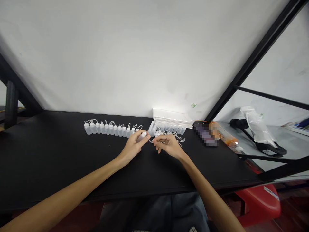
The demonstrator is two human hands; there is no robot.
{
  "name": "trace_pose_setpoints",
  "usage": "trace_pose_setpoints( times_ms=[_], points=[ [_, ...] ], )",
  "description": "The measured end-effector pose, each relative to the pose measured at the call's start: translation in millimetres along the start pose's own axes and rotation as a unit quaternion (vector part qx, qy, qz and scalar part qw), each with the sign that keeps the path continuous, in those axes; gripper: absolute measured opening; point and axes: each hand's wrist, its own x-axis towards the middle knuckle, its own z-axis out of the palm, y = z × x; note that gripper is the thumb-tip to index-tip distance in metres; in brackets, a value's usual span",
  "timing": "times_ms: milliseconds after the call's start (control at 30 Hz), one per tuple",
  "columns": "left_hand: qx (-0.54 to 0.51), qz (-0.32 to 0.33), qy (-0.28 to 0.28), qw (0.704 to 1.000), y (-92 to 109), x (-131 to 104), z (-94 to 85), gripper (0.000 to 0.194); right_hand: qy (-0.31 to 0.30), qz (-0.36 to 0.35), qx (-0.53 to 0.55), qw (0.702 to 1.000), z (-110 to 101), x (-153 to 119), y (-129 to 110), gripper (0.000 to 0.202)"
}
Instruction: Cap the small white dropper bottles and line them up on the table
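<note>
My left hand (133, 146) grips a small white plastic bottle (143, 136) above the black table (60, 154). My right hand (168, 145) pinches the thin white cap strap (151, 140) hanging from that bottle. Both hands meet near the table's middle. A row of several small white bottles (109, 128) stands behind my left hand. More bottles (169, 129) and loose white caps (180, 139) lie behind my right hand.
A stack of clear flat bags (172, 116) leans at the white wall. An orange-labelled tube (225, 136) lies at the right. A black stand with a plastic bag (257, 127) sits on the neighbouring grey table. A red stool (259, 201) stands lower right.
</note>
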Motion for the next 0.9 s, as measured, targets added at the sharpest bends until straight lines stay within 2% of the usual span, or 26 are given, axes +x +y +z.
trace_pose_setpoints(
  times_ms=[67, 133, 200, 367, 600, 733, 900],
  points=[
    [-0.005, 0.006, 0.005, 1.0, -1.6, 1.2, -0.9, 0.031, -0.056, 0.023, 0.01, 0.998, 1.3, -2.1, 0.0, 0.027],
    [-0.008, -0.001, -0.008, 1.0, -3.6, 2.5, -2.2, 0.031, -0.08, 0.031, 0.024, 0.996, 1.6, -3.0, 0.4, 0.028],
    [0.024, 0.002, -0.007, 1.0, -5.5, 3.6, -3.8, 0.032, -0.069, 0.021, 0.037, 0.997, 0.9, -2.3, 0.8, 0.028],
    [0.161, 0.025, 0.018, 0.986, -6.5, 3.7, -5.6, 0.036, 0.005, -0.013, 0.074, 0.997, -0.5, 0.8, -1.7, 0.027],
    [0.408, 0.012, -0.041, 0.912, -2.0, -0.1, -1.7, 0.031, 0.006, 0.019, 0.08, 0.997, 0.0, 0.5, -1.7, 0.027],
    [0.455, -0.003, -0.053, 0.889, 1.1, -2.1, 0.3, 0.027, 0.016, 0.046, 0.092, 0.995, -1.4, 1.3, 0.3, 0.03],
    [0.455, -0.016, -0.061, 0.888, 3.2, -2.5, 1.2, 0.033, 0.023, 0.053, 0.108, 0.993, -1.8, 2.0, 0.4, 0.033]
  ],
)
